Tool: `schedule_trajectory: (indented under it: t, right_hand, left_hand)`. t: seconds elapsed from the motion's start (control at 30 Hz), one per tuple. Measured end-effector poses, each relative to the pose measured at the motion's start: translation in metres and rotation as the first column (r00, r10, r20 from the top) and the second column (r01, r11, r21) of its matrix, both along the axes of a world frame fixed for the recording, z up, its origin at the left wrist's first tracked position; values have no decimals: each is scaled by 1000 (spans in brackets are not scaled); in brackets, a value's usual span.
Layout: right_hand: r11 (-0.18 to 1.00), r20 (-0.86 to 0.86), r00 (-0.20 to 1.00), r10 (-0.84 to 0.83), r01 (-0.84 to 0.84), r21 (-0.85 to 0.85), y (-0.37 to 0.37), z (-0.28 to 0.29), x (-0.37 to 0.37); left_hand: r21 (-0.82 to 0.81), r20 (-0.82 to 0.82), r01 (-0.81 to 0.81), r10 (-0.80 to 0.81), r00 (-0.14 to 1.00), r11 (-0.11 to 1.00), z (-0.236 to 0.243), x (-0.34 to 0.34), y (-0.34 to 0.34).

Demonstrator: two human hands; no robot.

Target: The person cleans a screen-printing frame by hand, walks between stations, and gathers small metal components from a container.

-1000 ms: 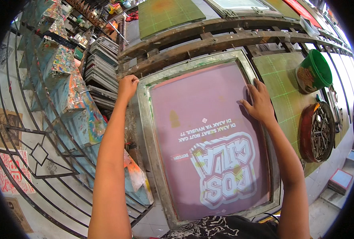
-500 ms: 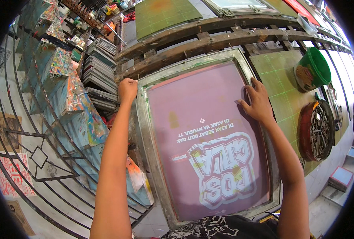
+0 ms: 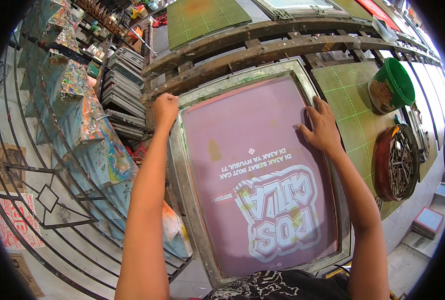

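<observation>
A screen-printing frame (image 3: 187, 200) with pale metal-looking sides and a purple mesh (image 3: 232, 130) lies slanted before me. Pale blue lettering and artwork show upside down in the lower half of the mesh. At the frame's far left corner my left hand (image 3: 166, 110) is closed in a fist; its fingers hide whatever they may hold. My right hand (image 3: 324, 122) rests on the frame's right side, fingers spread, with its thumb over the mesh.
Dark rails (image 3: 222, 62) run beyond the frame. To the right, a green board (image 3: 340, 95) bears a green bucket (image 3: 392, 87) and a round red container (image 3: 385, 165) of metal pieces. Stacked frames (image 3: 122, 87), paint-stained steps (image 3: 92, 125) and a black railing (image 3: 77, 198) stand left.
My left fist has shifted slightly right, in toward the frame's corner, and a little farther away. My right hand stays on the frame's side. The whole view has tilted slightly.
</observation>
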State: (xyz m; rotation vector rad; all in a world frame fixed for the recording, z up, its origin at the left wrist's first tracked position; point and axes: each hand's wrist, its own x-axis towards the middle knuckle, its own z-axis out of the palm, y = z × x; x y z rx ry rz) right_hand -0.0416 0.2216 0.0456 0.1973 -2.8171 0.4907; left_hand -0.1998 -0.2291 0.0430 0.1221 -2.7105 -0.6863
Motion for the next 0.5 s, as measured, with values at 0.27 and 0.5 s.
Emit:
schedule_trajectory:
  t: [0.27,0.5]
  right_hand:
    - [1000,10,1000,-7,7,9,-2,1,0]
    - [1000,11,1000,-1,1,-3,-1,0,0]
  left_hand:
    - [23,-21,-47,48,999,999,-7,-1,16]
    - [49,-25,-3,4,1000,999,1,2,23]
